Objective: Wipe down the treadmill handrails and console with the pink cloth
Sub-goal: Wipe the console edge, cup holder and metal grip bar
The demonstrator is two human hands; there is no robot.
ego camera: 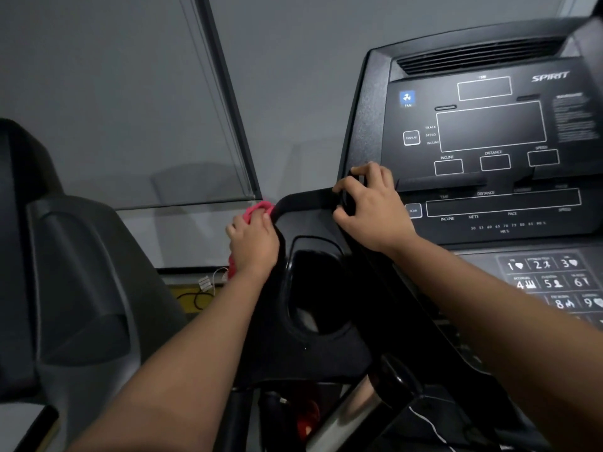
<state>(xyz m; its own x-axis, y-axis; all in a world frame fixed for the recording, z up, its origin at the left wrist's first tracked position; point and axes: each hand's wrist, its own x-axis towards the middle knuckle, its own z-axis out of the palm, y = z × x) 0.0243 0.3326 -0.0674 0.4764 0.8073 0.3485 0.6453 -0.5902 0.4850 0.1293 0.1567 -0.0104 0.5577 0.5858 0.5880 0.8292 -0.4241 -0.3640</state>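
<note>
The pink cloth (255, 211) is bunched beneath the curled fingers (261, 221) of the left hand (256, 243), which grasp it against the left edge of the treadmill console (375, 125), while the right hand (372, 210), near to the right, has its fingers wrapped round the black ridge (310, 202).

A gym or fitness room is indicated. A treadmill console (489, 141) is seen at the right, marked with a brand name and fields labelled INCLINE, DISTANCE and SPEED (a FAN button (407, 97) is set at its upper left). A numbered keypad (554, 282) is placed below. What appears to be a second grey machine (81, 272) is seen at the left, before a grey wall (310, 60).
</note>
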